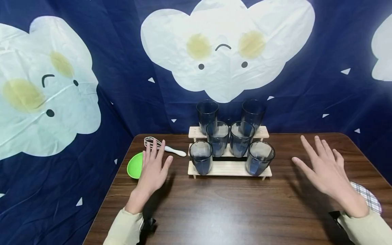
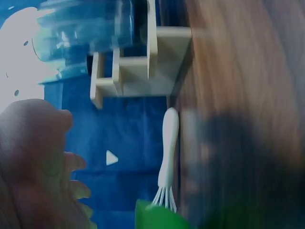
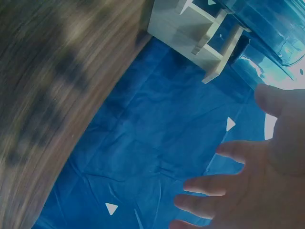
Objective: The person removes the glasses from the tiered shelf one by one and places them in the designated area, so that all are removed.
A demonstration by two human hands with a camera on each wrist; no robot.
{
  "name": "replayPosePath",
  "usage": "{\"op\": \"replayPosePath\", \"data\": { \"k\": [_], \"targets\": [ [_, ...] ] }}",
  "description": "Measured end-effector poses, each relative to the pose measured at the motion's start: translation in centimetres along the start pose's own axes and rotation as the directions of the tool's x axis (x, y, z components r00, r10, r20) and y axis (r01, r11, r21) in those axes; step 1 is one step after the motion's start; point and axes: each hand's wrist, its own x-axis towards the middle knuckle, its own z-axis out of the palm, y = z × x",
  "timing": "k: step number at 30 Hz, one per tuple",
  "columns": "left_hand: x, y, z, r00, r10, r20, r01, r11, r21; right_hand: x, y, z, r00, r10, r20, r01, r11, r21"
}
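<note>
My left hand (image 1: pixel 154 170) hovers over the left side of the table with its fingers spread, holding nothing. In the head view it overlaps a green bowl (image 1: pixel 134 166) and the wires of a whisk with a white handle (image 1: pixel 175 151). My right hand (image 1: pixel 326 166) is held over the right side, fingers apart, also holding nothing. Between the hands stands a three-tiered wooden rack (image 1: pixel 228 168). Dark clear glasses stand on it upright, two to a tier: a front left glass (image 1: pixel 201 158), a front right glass (image 1: pixel 259 159), and others behind them.
A checked cloth-like round item (image 1: pixel 369 197) lies at the right, partly hidden by my right wrist. The brown wooden table (image 1: pixel 214 211) ends at a dark blue curtain (image 1: pixel 122 85) with white cloud shapes. The rack stands near the table's back edge.
</note>
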Motion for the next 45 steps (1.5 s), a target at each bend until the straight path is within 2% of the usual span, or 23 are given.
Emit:
{"op": "replayPosePath", "data": {
  "k": [3, 4, 5, 8, 10, 11, 12, 14, 18, 19, 22, 26, 27, 31, 34, 35, 37, 39, 42, 44, 45],
  "targets": [
    [-0.5, 0.7, 0.7, 0.999, 0.038, -0.029, -0.04, 0.996, -0.079, 0.2, -0.3, -0.1, 0.999, -0.017, -0.047, 0.018, 0.999, 0.026],
    [-0.6, 0.0, 1.6, 0.998, 0.047, -0.038, -0.051, 0.993, -0.104, 0.3, -0.5, -0.1, 0.998, -0.021, -0.065, 0.023, 0.999, 0.038],
    [-0.7, 0.4, 1.8, 0.998, 0.051, -0.043, -0.056, 0.99, -0.129, 0.4, -0.6, -0.1, 0.996, -0.023, -0.088, 0.028, 0.998, 0.053],
    [-1.1, 1.5, 2.0, 0.999, 0.027, -0.032, -0.033, 0.978, -0.205, 0.8, -1.3, -0.1, 0.987, -0.022, -0.16, 0.037, 0.995, 0.096],
    [-1.2, 1.9, 2.3, 0.996, 0.021, -0.082, -0.043, 0.96, -0.277, 1.2, -1.8, -0.1, 0.978, -0.016, -0.21, 0.045, 0.99, 0.134],
    [-1.3, 2.9, 1.9, 0.995, 0.008, -0.1, -0.039, 0.948, -0.315, 1.4, -2.1, -0.1, 0.972, -0.013, -0.236, 0.05, 0.987, 0.154],
    [-1.1, 2.2, 2.8, 0.99, 0.023, -0.14, -0.073, 0.926, -0.371, 1.7, -2.5, -0.2, 0.966, -0.01, -0.258, 0.057, 0.983, 0.173],
    [-1.3, 2.5, 3.4, 0.982, -0.011, -0.187, -0.074, 0.895, -0.441, 2.3, -3.1, -0.3, 0.955, -0.007, -0.296, 0.074, 0.974, 0.215],
    [-1.9, 2.4, 5.5, 0.976, -0.071, -0.205, -0.062, 0.817, -0.573, 3.7, -4.0, -0.6, 0.94, -0.009, -0.341, 0.111, 0.954, 0.279],
    [-2.3, 3.1, 5.4, 0.976, -0.1, -0.193, -0.031, 0.813, -0.582, 4.0, -4.3, -0.7, 0.94, -0.006, -0.341, 0.112, 0.949, 0.293],
    [-2.6, 1.4, 8.2, 0.97, -0.08, -0.231, -0.086, 0.773, -0.628, 4.9, -4.9, -1.0, 0.948, 0.01, -0.319, 0.1, 0.939, 0.328],
    [-3.0, -0.2, 10.5, 0.966, -0.121, -0.227, -0.07, 0.726, -0.684, 5.8, -5.7, -1.4, 0.961, 0.034, -0.273, 0.071, 0.928, 0.366],
    [-3.1, -0.1, 10.7, 0.967, -0.14, -0.215, -0.051, 0.716, -0.696, 6.1, -5.9, -1.5, 0.963, 0.035, -0.267, 0.07, 0.925, 0.374],
    [-3.6, 1.3, 10.2, 0.967, -0.209, -0.144, 0.024, 0.642, -0.767, 7.2, -6.6, -1.8, 0.968, 0.03, -0.248, 0.073, 0.915, 0.397],
    [-3.8, 2.8, 9.3, 0.968, -0.245, -0.055, 0.098, 0.574, -0.813, 7.9, -7.1, -1.8, 0.969, 0.017, -0.247, 0.087, 0.912, 0.401],
    [-3.8, 3.3, 9.0, 0.966, -0.256, -0.027, 0.127, 0.563, -0.817, 8.2, -7.2, -1.8, 0.968, 0.009, -0.25, 0.095, 0.911, 0.4],
    [-3.8, 3.8, 8.7, 0.96, -0.28, 0.029, 0.184, 0.548, -0.816, 8.6, -7.7, -1.7, 0.967, -0.007, -0.255, 0.112, 0.91, 0.399],
    [-3.7, 4.0, 8.7, 0.959, -0.28, 0.041, 0.195, 0.548, -0.814, 9.1, -8.2, -1.8, 0.966, -0.019, -0.258, 0.126, 0.907, 0.403],
    [-3.7, 3.7, 9.3, 0.972, -0.237, 0.005, 0.14, 0.558, -0.818, 9.9, -9.1, -2.1, 0.968, -0.026, -0.248, 0.13, 0.9, 0.417],
    [-3.7, 3.5, 9.6, 0.98, -0.199, -0.033, 0.087, 0.567, -0.819, 10.5, -9.5, -2.2, 0.973, -0.022, -0.23, 0.122, 0.895, 0.43],
    [-3.6, 2.9, 10.1, 0.983, -0.174, -0.059, 0.05, 0.563, -0.825, 10.8, -9.7, -2.3, 0.976, -0.017, -0.217, 0.113, 0.892, 0.437]
  ]
}}
